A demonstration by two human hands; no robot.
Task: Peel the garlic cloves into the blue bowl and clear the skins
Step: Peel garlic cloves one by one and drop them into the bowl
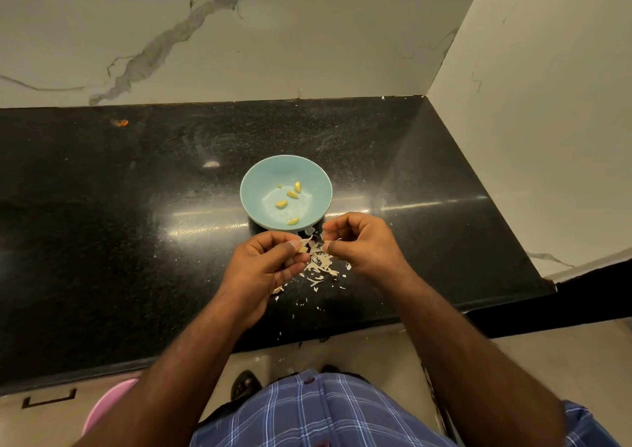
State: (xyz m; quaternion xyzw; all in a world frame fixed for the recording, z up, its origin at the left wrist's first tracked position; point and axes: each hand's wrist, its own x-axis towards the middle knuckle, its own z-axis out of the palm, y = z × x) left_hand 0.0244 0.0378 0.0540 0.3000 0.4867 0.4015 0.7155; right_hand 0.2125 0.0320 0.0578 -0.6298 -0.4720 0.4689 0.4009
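Blue bowl [286, 193] on the black stone counter [102, 234], roughly centred, well short of the marbled back wall [307, 36]. Four peeled garlic cloves [291, 194] inside it, plus one tiny yellow bit toward the far left of the bowl floor; one clove right against the near wall.

Just near of the bowl's rim, both hands raised over the counter. Left hand [270, 265] curled, thumb and fingertips pinched on a partly peeled clove [303, 249] (pale yellow flesh showing at the tip, papery skin flaring off to the right). Right hand [362, 245] also curled, thumb and forefinger nipped together on a thin strip of that skin [316, 246], close beside the left thumb.

Below and between the hands, a loose heap of skins [319, 267] on the counter, thinning into scattered flakes toward the near edge; a few flecks down on the pale floor [376, 354] too.

At the near left, part of a pink tub [109, 402] under the counter edge. Blue checked shirt [307, 412] along the bottom.
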